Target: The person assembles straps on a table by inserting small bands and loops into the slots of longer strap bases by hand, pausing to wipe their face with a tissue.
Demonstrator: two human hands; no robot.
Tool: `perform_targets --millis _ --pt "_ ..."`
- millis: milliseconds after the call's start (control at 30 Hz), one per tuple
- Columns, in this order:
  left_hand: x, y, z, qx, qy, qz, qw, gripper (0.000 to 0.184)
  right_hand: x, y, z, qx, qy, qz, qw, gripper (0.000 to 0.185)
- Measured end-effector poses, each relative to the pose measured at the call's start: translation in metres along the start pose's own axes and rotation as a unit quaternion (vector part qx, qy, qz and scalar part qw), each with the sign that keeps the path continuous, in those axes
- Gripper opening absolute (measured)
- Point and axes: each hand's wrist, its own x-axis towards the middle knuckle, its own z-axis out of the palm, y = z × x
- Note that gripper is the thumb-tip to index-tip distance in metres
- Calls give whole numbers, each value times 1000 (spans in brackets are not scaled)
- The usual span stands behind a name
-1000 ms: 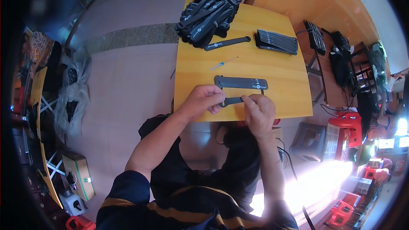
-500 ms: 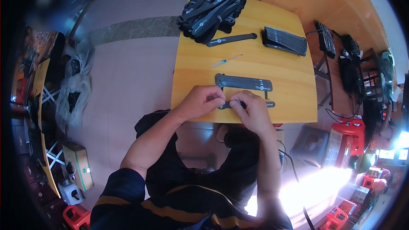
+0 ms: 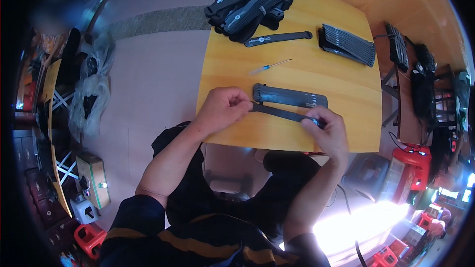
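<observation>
A flat black strip [image 3: 281, 113] is stretched between my two hands, just above the near part of the table. My left hand [image 3: 226, 107] pinches its left end between thumb and fingers. At the other end, my right hand [image 3: 327, 129] closes around the strip, and a small shiny bit shows by the thumb. Right behind it lies a short stack of dark strips [image 3: 289, 96] with white print. Farther back is a screwdriver [image 3: 271, 66] with a clear blue handle, then a single printed black strip [image 3: 279, 38].
A heaped pile of black strips [image 3: 257, 5] sits at the table's back left, and a neat fanned stack [image 3: 348, 45] at the back right. The wooden table [image 3: 222, 71] ends close to my lap. Right of it stand a red stool [image 3: 414, 165] and a side table [image 3: 413, 113].
My hands were close together over the strip near the table edge. Now my right hand has moved right, and the strip shows at length between them. The view has shifted slightly.
</observation>
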Motion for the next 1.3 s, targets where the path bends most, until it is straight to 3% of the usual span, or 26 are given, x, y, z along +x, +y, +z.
perform_targets --millis 133,233,400,833,900,1300 --pt "4 5 0 -12 6 -22 1000 15 1 21 -7 94 28 -4 995 8" --pt "6 6 0 25 -13 -29 999 11 4 29 -9 166 36 54 984 10" --pt "7 4 3 98 -28 29 994 11 2 34 -12 213 40 86 972 10" --pt "9 8 6 121 -6 12 993 12 5 43 -12 209 124 77 967 14" --pt "11 15 7 183 32 53 981 14 7 43 -10 214 139 74 964 15" --pt "23 13 10 237 68 49 968 16 12 45 -7 163 184 79 966 11"
